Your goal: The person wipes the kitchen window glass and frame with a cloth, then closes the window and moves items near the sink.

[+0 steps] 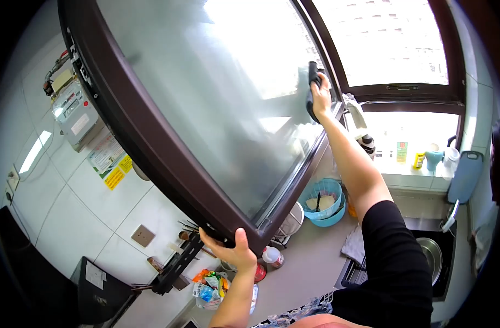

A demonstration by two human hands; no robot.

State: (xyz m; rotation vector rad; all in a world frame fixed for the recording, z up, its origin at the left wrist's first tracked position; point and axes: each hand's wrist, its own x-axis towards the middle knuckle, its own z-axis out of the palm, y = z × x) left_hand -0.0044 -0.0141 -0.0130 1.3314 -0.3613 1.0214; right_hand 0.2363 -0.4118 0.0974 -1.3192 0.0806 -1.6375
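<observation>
A large window sash with a dark brown frame [135, 123] stands swung open in front of me, its glass [217, 104] streaked and hazy. My left hand [233, 252] grips the sash's lower corner, thumb up on the near side and fingers behind the frame. Higher up, near the far edge of the glass, my right hand [321, 97] is wrapped round the handle of a black tool [311, 90]. The tool lies against the pane; the glare hides part of its edge.
Below the sash are blue baskets [331, 218], bottles [273, 257] and a knife rack [176, 262] on the wall. A gas meter [78, 115] hangs at left. The sink [430, 259] is at right, under a windowsill with bottles [402, 152] and cups [434, 158].
</observation>
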